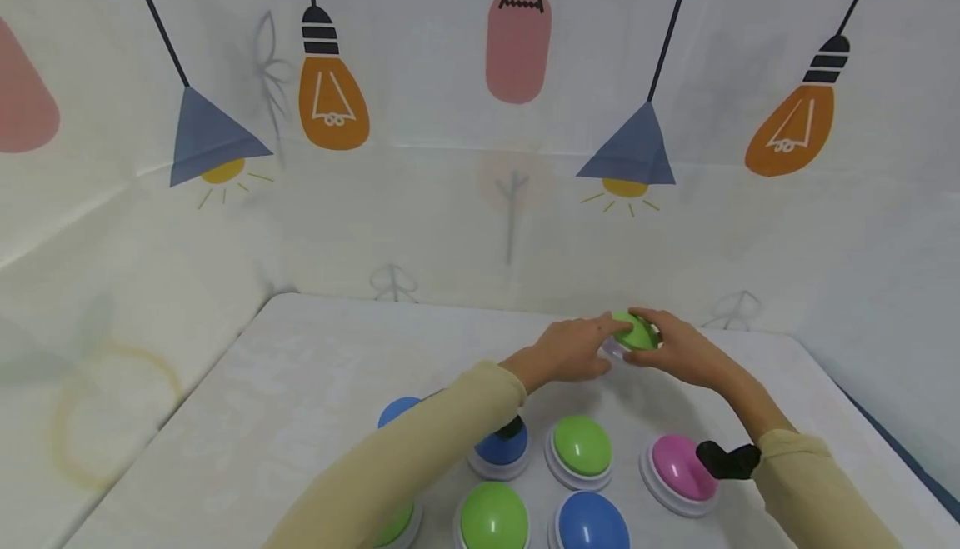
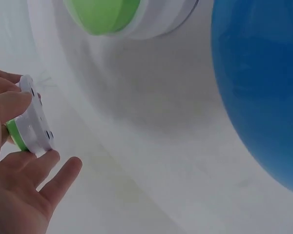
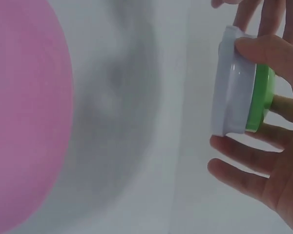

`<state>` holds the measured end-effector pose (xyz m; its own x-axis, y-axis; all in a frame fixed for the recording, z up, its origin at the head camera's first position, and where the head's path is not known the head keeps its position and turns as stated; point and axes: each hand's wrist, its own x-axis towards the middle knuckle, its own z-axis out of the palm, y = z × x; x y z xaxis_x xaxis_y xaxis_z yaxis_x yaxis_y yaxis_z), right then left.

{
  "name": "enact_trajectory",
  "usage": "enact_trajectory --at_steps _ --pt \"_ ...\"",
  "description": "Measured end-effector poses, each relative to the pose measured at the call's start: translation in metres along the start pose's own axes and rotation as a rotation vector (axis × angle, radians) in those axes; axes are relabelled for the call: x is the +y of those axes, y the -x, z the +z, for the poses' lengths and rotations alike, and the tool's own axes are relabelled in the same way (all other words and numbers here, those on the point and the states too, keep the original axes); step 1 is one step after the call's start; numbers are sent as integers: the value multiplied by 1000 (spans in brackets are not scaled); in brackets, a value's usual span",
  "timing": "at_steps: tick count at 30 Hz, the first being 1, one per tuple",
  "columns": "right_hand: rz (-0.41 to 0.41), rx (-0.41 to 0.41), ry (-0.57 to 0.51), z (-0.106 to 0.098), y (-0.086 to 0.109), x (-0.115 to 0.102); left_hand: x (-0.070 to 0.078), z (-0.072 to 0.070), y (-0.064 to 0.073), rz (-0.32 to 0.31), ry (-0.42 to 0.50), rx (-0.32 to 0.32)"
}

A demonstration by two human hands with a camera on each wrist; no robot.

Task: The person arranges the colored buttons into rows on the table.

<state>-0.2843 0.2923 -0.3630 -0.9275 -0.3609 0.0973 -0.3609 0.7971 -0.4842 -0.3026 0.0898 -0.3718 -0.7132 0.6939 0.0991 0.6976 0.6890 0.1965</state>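
Observation:
Both hands hold a green push button (image 1: pixel 636 331) with a white base, raised over the back right part of the table. It is tilted, and its white underside with small dark marks shows in the left wrist view. My left hand (image 1: pixel 570 351) grips the button's left side, its index finger reaching over the green dome. On the other side, my right hand (image 1: pixel 678 351) holds it with the thumb low and fingers over the top. In the right wrist view, the right thumb lies on the white base (image 3: pixel 229 92). Another green button (image 1: pixel 582 446) stands just in front.
A pink button (image 1: pixel 684 467) sits near the right wrist. Blue buttons (image 1: pixel 592 521) and green buttons (image 1: pixel 495 516) stand at the front of the white table (image 1: pixel 315 366); the left sleeve partly covers some. Behind hangs a cloth printed with lamps (image 1: pixel 333 103).

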Motion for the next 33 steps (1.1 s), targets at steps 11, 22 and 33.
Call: enact_trajectory --at_steps 11,22,33 --pt "-12 30 39 -9 30 -30 6 -16 33 111 1 69" --pt "-106 65 65 -11 65 -53 27 -30 58 201 -21 138" --pt "-77 97 128 -14 93 -68 42 -26 80 297 -139 248"
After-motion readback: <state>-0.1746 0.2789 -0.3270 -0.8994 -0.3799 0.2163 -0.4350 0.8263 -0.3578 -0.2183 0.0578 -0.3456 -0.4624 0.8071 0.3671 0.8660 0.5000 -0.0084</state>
